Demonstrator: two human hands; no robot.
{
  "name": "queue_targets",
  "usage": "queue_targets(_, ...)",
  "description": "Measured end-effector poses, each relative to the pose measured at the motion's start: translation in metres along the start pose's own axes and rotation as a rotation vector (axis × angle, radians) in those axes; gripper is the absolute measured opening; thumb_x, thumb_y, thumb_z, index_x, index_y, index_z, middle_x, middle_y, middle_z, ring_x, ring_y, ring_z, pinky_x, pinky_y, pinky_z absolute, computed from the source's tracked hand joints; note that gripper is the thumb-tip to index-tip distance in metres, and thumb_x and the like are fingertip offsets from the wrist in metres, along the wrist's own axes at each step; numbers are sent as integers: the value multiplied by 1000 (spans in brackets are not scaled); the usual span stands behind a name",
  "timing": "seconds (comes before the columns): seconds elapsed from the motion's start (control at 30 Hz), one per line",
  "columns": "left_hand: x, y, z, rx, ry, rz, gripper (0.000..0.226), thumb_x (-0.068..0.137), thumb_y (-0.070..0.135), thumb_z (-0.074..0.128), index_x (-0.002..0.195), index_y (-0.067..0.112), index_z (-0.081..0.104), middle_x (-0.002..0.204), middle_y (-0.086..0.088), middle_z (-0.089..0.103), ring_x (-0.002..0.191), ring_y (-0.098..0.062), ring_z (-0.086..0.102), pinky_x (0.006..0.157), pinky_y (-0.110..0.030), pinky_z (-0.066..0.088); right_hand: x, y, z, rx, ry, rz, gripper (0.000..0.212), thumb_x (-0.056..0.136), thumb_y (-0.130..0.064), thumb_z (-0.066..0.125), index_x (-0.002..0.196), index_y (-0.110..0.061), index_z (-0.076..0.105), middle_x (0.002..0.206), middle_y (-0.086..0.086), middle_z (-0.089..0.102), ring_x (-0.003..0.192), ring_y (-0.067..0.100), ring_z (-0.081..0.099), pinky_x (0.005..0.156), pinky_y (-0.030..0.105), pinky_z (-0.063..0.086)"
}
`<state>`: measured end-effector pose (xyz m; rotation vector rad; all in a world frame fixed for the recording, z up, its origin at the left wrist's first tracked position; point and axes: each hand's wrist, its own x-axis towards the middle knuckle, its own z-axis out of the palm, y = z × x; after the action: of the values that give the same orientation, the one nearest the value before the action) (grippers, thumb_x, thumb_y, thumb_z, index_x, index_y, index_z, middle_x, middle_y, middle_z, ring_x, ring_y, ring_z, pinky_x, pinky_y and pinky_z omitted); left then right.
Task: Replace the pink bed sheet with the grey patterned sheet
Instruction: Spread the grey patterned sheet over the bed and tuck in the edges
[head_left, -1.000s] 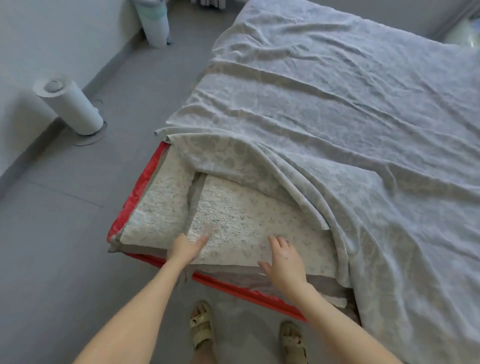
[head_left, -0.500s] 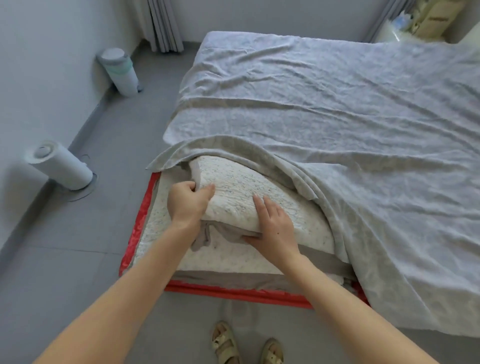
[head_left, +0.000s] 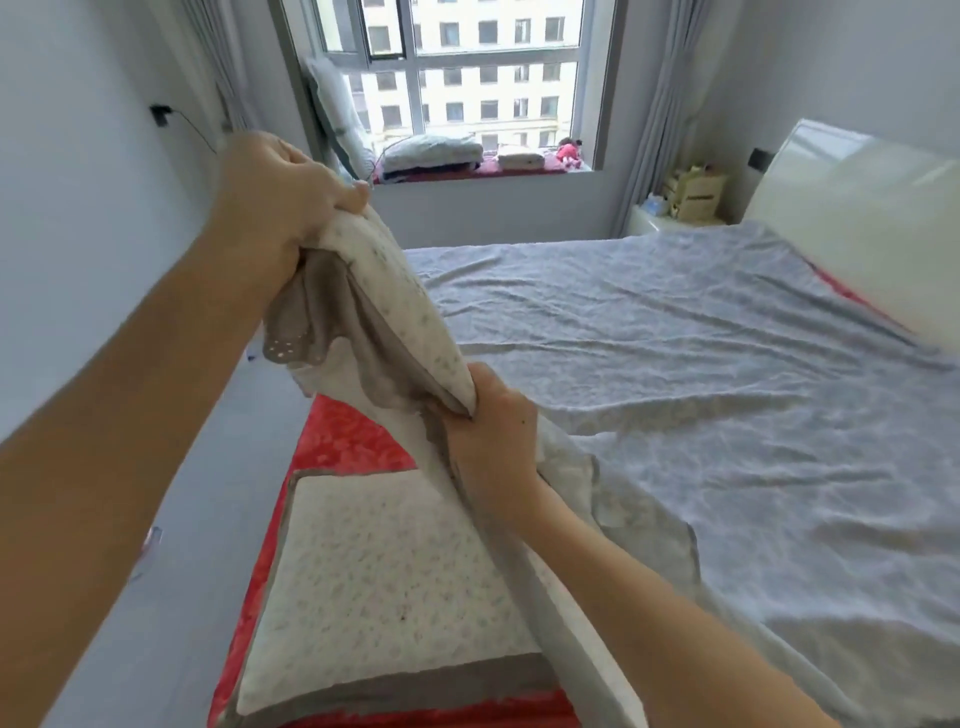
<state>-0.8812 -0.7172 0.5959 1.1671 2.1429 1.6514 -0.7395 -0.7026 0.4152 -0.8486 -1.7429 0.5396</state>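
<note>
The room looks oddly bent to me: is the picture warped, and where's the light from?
Head view: the wide-angle lens bows the curtains and walls near the edges; daylight from the window glares off the headboard.

A single head-worn view (wide-angle, so straight lines bow) faces forward and slightly down, very near the left hand (head_left: 275, 187) and right hand (head_left: 493, 441) gripping the quilted pad (head_left: 405, 312); beyond that grip, the window (head_left: 467, 67) sits far off.

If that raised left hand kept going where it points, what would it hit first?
The left hand, gripping the quilted pad, would probably reach the pillow leaning at the window first; depth is unclear.
</note>
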Motion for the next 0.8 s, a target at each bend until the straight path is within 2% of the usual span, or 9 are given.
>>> queue_targets(0.07, 16, 28, -1, 34, -38, 72, 34, 71, 21, 81, 60, 14, 50, 64, 0, 51, 50, -8, 53, 52, -18, 48, 20, -15, -8, 9, 21, 53, 11, 74, -13, 73, 80, -10, 63, 63, -1, 62, 58, 21, 56, 53, 26, 33)
queue_targets(0.17, 36, 67, 1, 80, -66, 170, 38, 75, 13, 78, 59, 14, 44, 60, 1, 46, 35, 2, 53, 36, -13, 40, 48, -32, -20, 59, 58, 65, 22, 76, -17, 75, 70, -17, 54, 58, -11, 49, 55, 11, 45, 52, 23, 32)
queue_targets(0.27, 56, 107, 3, 226, -84, 311, 34, 73, 21, 79, 64, 11, 48, 64, -1, 47, 59, -13, 54, 55, -25, 44, 73, -48, -31, 137, 139, 74, 36, 74, -16, 77, 59, -26, 46, 51, -14, 46, 51, 6, 43, 51, 18, 31)
queue_targets(0.3, 63, 116, 6, 269, -102, 352, 35, 71, 22, 80, 64, 10, 47, 64, -2, 46, 61, -15, 50, 57, -26, 41, 79, -50, -34, 167, 157, 86, 38, 73, -16, 78, 56, -27, 45, 49, -14, 46, 51, 6, 43, 52, 20, 32)
queue_targets(0.4, 74, 135, 17, 347, -157, 433, 45, 71, 23, 79, 58, 12, 37, 58, -1, 37, 53, -13, 37, 47, -23, 29, 90, -56, -41, 202, 209, 110, 30, 71, -18, 79, 58, -17, 52, 52, -8, 52, 55, 14, 49, 56, 34, 42)
queue_targets(0.47, 77, 141, 26, 355, -179, 442, 50, 73, 25, 79, 58, 13, 33, 58, -2, 34, 52, -14, 35, 47, -23, 27, 93, -57, -45, 212, 224, 110, 32, 72, -19, 79, 56, -23, 52, 51, -11, 53, 54, 9, 49, 57, 29, 42)
queue_targets(0.67, 101, 158, 56, 317, -202, 450, 39, 73, 33, 78, 72, 8, 48, 72, -2, 50, 83, -20, 54, 71, -30, 45, 123, -47, -69, 131, 332, 57, 44, 73, -22, 79, 51, -33, 44, 46, -16, 48, 49, 5, 40, 53, 24, 33)
queue_targets(0.73, 108, 163, 66, 300, -214, 457, 40, 73, 36, 78, 75, 6, 52, 75, -4, 54, 84, -22, 57, 73, -31, 48, 136, -41, -83, 64, 372, 24, 38, 73, -23, 79, 53, -28, 48, 46, -14, 48, 49, 5, 42, 53, 22, 32)
queue_targets(0.8, 117, 173, 85, 264, -213, 476, 43, 73, 40, 77, 78, 3, 56, 80, -7, 58, 84, -23, 58, 77, -33, 51, 153, -30, -101, -17, 411, -22, 27, 74, -23, 78, 58, -16, 57, 49, -9, 51, 52, 8, 45, 52, 24, 34)
